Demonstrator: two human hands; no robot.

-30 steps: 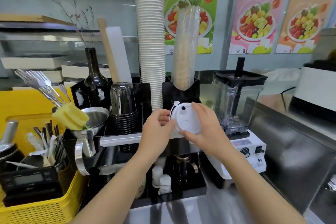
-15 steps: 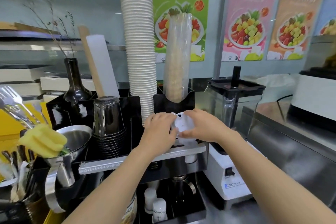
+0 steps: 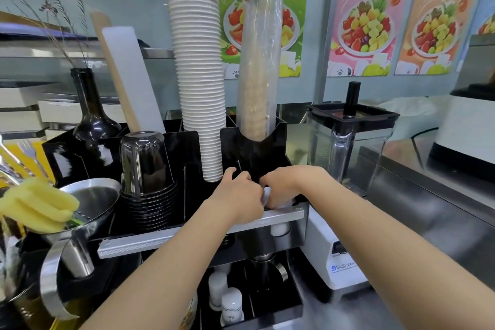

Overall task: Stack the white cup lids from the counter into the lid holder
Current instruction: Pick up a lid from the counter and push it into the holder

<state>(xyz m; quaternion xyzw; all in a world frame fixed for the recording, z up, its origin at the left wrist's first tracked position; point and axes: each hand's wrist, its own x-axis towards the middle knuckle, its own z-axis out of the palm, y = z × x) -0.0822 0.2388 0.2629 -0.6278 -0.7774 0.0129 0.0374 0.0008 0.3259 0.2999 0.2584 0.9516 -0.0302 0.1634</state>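
My left hand (image 3: 238, 194) and my right hand (image 3: 288, 186) meet over the front slot of the black lid holder (image 3: 278, 136). Between their fingertips a sliver of a white cup lid (image 3: 267, 195) shows, pressed down into that slot. Both hands have their fingers closed on it. Most of the lid is hidden by my fingers and the holder's wall. The holder's other slots carry a tall stack of white paper cups (image 3: 198, 67) and a sleeve of clear cups (image 3: 258, 69).
A blender (image 3: 348, 147) on a white base stands close to the right. Upturned dark cups (image 3: 146, 169) and a metal funnel (image 3: 88, 201) with a yellow sponge (image 3: 37, 206) are on the left. A metal rail (image 3: 203, 230) crosses under my wrists.
Both hands have gone down and forward with the lid, from held up in front of the holder into its slot. The view has moved closer.
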